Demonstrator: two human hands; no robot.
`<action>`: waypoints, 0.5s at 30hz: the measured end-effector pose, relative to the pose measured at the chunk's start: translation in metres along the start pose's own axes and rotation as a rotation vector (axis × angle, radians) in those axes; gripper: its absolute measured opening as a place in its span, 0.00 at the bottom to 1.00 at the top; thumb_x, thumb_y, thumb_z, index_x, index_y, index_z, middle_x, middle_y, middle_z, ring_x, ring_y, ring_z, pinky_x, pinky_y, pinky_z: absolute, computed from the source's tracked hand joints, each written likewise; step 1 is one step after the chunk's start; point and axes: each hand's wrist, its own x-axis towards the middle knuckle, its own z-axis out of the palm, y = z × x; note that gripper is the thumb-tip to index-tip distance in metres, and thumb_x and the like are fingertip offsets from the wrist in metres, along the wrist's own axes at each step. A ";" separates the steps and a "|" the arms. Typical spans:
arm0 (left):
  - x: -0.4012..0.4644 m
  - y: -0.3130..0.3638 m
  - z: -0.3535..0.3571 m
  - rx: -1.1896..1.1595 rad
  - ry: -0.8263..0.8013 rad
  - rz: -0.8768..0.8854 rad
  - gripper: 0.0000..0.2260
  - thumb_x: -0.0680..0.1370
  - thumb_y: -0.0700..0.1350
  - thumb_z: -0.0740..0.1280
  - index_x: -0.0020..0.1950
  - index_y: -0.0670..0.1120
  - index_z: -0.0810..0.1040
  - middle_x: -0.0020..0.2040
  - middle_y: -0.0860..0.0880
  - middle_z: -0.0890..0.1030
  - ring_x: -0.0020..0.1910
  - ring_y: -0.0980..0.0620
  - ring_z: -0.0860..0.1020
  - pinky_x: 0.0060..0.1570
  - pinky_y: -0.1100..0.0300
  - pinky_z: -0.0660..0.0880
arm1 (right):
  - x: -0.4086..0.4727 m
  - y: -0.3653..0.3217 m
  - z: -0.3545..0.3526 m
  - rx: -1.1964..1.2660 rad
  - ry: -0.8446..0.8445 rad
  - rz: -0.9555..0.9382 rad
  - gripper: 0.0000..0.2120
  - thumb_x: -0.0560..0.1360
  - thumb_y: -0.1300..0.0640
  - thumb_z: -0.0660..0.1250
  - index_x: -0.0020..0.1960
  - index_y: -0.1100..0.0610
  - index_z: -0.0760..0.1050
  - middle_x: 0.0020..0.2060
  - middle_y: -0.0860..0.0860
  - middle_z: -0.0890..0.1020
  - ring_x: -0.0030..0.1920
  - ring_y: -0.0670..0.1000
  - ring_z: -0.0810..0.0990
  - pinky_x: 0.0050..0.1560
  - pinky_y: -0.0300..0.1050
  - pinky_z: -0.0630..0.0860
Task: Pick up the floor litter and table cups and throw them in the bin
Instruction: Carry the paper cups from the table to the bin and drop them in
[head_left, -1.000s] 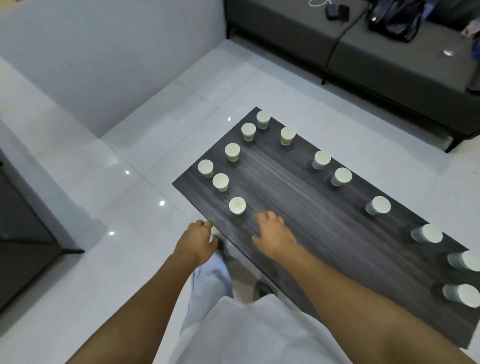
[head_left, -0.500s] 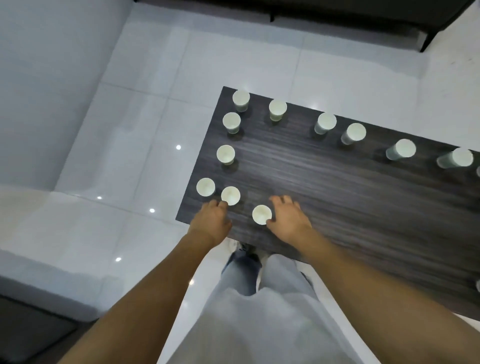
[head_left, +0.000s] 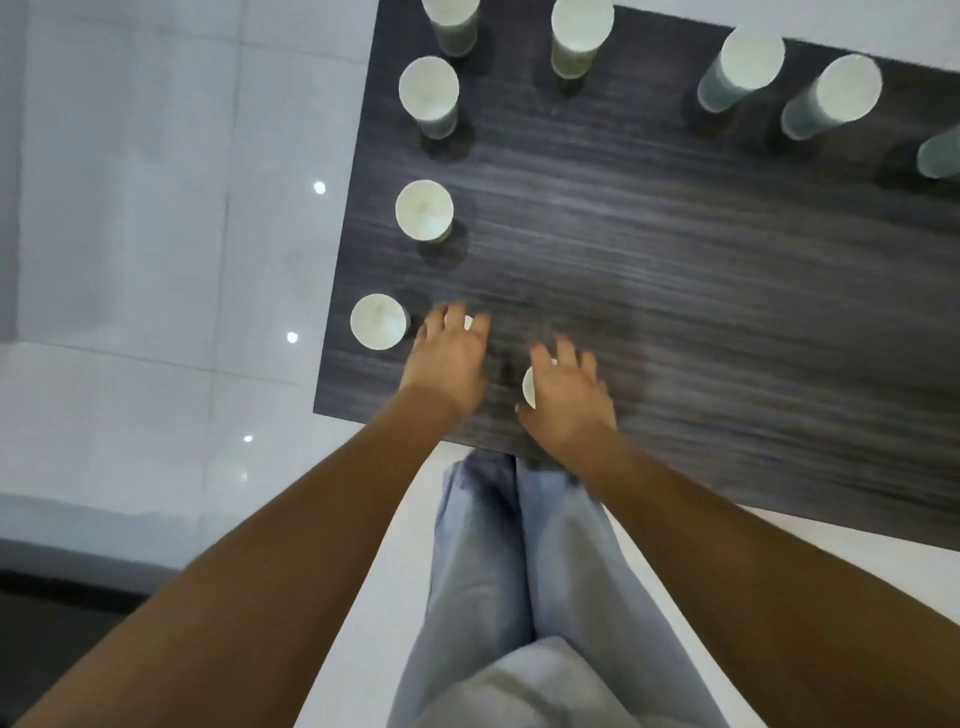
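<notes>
Both hands have moved forward onto cups since a moment ago: left hand (head_left: 448, 364) covers one cup (head_left: 468, 321), fingers curled over it; right hand (head_left: 567, 397) grips another (head_left: 530, 387) at 3 o'clock from it on the table (head_left: 675, 291).

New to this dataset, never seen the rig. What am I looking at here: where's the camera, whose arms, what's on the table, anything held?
There is no robot. A person wears one wide-angle camera on the head, looking forward and down, so the arms come in from the bottom of the picture and the pale trousers below are the person's own.

The dark table stands on a white tiled floor. White paper cups stand on it, along its left and far edges; one free cup sits at the near left corner.

The left hand is down over a cup, only a sliver of which shows between the fingers. The right hand covers another cup. The picture is blurred, so whether either grip has closed cannot be told. No bin is in view.
</notes>
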 end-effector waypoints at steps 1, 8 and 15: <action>0.010 -0.001 0.008 0.025 0.003 -0.006 0.26 0.77 0.45 0.66 0.73 0.45 0.61 0.74 0.41 0.59 0.74 0.40 0.56 0.73 0.48 0.58 | 0.008 0.000 0.008 -0.015 0.001 -0.009 0.32 0.74 0.52 0.69 0.73 0.51 0.57 0.75 0.55 0.56 0.71 0.61 0.58 0.63 0.58 0.69; 0.031 -0.009 0.050 0.197 -0.027 -0.025 0.30 0.73 0.42 0.71 0.72 0.46 0.61 0.71 0.41 0.62 0.71 0.41 0.61 0.70 0.48 0.63 | 0.031 0.021 0.042 -0.065 -0.002 -0.036 0.32 0.70 0.62 0.71 0.69 0.53 0.61 0.71 0.55 0.60 0.68 0.60 0.61 0.59 0.56 0.74; 0.007 0.005 0.034 0.119 -0.029 -0.011 0.26 0.74 0.43 0.68 0.70 0.46 0.63 0.67 0.44 0.67 0.66 0.44 0.66 0.62 0.50 0.69 | 0.013 0.037 0.020 -0.007 0.027 -0.035 0.28 0.70 0.64 0.70 0.65 0.54 0.63 0.65 0.55 0.65 0.63 0.57 0.66 0.51 0.50 0.76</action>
